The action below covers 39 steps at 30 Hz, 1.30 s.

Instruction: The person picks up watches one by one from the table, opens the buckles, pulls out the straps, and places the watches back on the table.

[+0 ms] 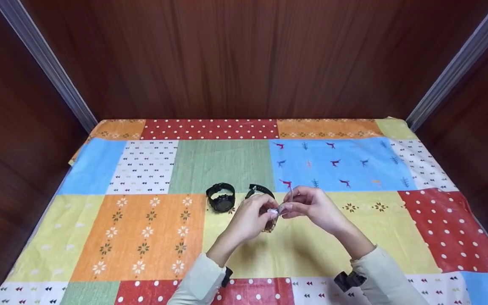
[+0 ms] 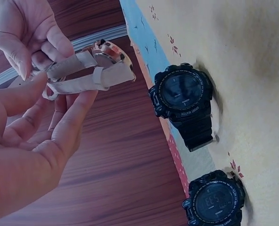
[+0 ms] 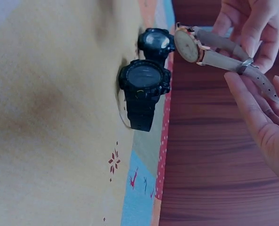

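A wristwatch with a pale grey strap (image 3: 219,61) and a rose-gold case (image 3: 186,46) hangs between my two hands above the cloth. My left hand (image 1: 248,218) pinches the strap near its buckle (image 3: 245,65). In the left wrist view the strap is bent into a loop (image 2: 83,84), its two sides lying close together. My right hand (image 1: 318,209) holds the free, holed end of the strap (image 3: 266,87) between thumb and fingers. That end passes through the buckle. From the head view, most of the case is hidden behind my left hand.
Two black sport watches stand on the table just beyond my left hand: one on the left (image 1: 222,199), the other partly covered by that hand (image 1: 261,188). A patchwork cloth (image 1: 142,237) covers the table. Dark wood panels (image 1: 244,59) enclose it at the back and sides.
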{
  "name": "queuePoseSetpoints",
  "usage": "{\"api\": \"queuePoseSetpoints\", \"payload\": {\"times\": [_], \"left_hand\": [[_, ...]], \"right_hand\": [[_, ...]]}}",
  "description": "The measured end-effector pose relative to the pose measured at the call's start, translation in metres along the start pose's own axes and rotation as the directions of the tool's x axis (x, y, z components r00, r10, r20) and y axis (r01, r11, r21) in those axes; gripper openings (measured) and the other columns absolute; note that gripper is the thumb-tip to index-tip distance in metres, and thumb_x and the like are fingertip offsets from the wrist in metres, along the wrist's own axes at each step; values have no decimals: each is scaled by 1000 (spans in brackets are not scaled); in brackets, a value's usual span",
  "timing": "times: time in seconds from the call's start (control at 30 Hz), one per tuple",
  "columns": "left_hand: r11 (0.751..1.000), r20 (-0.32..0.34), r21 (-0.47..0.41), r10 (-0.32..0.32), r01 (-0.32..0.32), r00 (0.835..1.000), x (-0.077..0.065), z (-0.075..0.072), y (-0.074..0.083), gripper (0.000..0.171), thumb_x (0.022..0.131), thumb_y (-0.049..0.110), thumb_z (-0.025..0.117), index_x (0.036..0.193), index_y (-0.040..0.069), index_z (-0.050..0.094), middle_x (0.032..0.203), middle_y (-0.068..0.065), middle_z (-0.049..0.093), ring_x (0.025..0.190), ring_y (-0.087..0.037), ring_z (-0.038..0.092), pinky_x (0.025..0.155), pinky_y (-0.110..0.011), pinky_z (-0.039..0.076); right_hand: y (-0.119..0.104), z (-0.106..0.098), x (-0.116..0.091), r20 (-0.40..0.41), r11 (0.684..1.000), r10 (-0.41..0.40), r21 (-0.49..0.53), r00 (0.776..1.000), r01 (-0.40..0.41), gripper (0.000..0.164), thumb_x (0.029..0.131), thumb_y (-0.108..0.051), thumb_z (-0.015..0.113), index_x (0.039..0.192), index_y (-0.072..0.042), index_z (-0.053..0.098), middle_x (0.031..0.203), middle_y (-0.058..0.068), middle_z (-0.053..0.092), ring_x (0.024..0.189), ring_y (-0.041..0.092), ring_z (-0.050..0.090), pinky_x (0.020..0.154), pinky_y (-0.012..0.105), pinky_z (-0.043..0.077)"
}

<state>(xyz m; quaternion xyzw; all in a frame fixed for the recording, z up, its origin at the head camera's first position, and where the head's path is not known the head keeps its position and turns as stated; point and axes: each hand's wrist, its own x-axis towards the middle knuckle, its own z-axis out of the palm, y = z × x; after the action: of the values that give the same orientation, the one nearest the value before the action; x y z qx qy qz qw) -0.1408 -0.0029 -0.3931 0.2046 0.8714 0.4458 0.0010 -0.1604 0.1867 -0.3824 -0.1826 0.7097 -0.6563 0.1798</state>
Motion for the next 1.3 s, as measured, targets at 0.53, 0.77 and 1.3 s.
{"api": "queuePoseSetpoints", "payload": {"times": [0.53,0.77,1.3], "left_hand": [[997,-21,-77,-25,24,999,1,0,0,4,84,5,61,82,9,62,80,1,59,75,-13,56,70,-26,45],[984,34,-171,-53,58,998,1,-2,-2,4,83,3,63,83,5,60,80,0,58,75,-11,58,70,-23,47],[971,-32,-223,-92,83,995,1,2,-2,9,77,-4,67,79,3,61,74,-3,59,60,-17,60,51,-22,49]], "right_hand": [[0,1,1,1,1000,-2,8,1000,2,19,86,3,57,95,18,50,88,25,64,83,29,65,77,44,50],[0,1,1,-13,1000,-8,25,1000,8,17,86,3,58,94,16,52,89,24,64,84,31,65,77,44,50],[-1,1,1,-2,999,-26,-33,1000,26,20,87,1,58,95,17,50,94,27,62,84,26,65,78,42,50]]}}
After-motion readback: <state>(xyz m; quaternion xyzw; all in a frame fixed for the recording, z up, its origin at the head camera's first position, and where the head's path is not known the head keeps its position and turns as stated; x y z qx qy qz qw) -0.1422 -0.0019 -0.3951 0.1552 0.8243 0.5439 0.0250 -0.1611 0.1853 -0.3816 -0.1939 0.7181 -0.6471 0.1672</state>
